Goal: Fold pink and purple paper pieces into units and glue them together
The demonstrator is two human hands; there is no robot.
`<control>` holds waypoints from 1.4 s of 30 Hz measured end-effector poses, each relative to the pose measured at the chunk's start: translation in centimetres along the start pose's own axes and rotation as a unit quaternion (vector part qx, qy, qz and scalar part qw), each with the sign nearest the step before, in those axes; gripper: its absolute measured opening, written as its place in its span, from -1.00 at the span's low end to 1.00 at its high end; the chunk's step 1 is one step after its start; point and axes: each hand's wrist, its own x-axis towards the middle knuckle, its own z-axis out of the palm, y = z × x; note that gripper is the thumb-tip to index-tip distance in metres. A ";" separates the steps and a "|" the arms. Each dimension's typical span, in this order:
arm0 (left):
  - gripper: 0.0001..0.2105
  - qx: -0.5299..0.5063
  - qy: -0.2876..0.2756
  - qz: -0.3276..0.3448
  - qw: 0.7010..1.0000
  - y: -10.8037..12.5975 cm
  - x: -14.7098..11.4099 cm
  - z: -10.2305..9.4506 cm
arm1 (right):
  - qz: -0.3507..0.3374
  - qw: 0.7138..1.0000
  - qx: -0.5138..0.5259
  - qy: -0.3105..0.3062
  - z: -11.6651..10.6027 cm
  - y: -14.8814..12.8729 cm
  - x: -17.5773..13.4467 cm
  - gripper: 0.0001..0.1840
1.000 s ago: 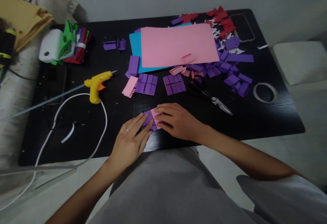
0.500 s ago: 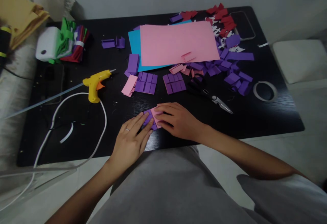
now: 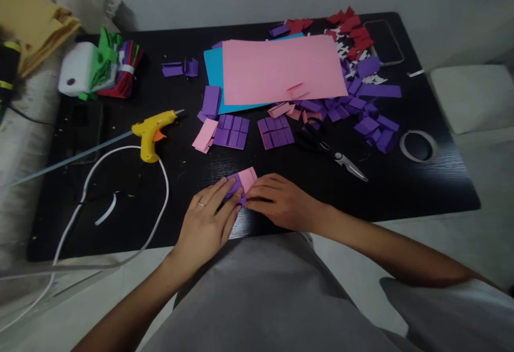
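Note:
A small piece of folded paper (image 3: pixel 247 177), purple on its left and pink on its right, lies near the table's front edge. My left hand (image 3: pixel 206 210) rests on its purple part, fingers stretched out flat and pressing it down; a ring circles one finger. At the lower right edge of the same piece, my right hand (image 3: pixel 283 202) has its fingers curled together, pinching the paper there; the fingertips are partly hidden. Just beyond lie two purple folded-paper squares (image 3: pixel 232 131) (image 3: pixel 276 131) and a pink folded strip (image 3: pixel 205 135).
A yellow glue gun (image 3: pixel 150 131) with a white cord (image 3: pixel 166 191) lies at left. Black-handled scissors (image 3: pixel 347 165) and a tape roll (image 3: pixel 418 145) are at right. Pink sheets (image 3: pixel 281 68) over a blue sheet (image 3: pixel 213 68) lie at the back, beside heaped purple, red and white paper pieces (image 3: pixel 355 38).
My right hand has slid slightly down toward me along the paper piece, uncovering more of its pink part. My left hand has stayed in place. The view has shifted slightly.

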 end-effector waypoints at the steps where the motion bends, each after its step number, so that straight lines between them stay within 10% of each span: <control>1: -0.70 -0.001 0.000 0.002 1.000 0.0 0.0 0.0 | -0.007 1.000 0.000 -0.003 0.0 0.0 -0.1 -0.75; 42: -0.78 -0.106 -0.025 -0.037 0.993 -1.6 0.5 -0.3 | 0.043 0.998 0.019 -0.034 -0.1 -0.8 -0.4 -0.78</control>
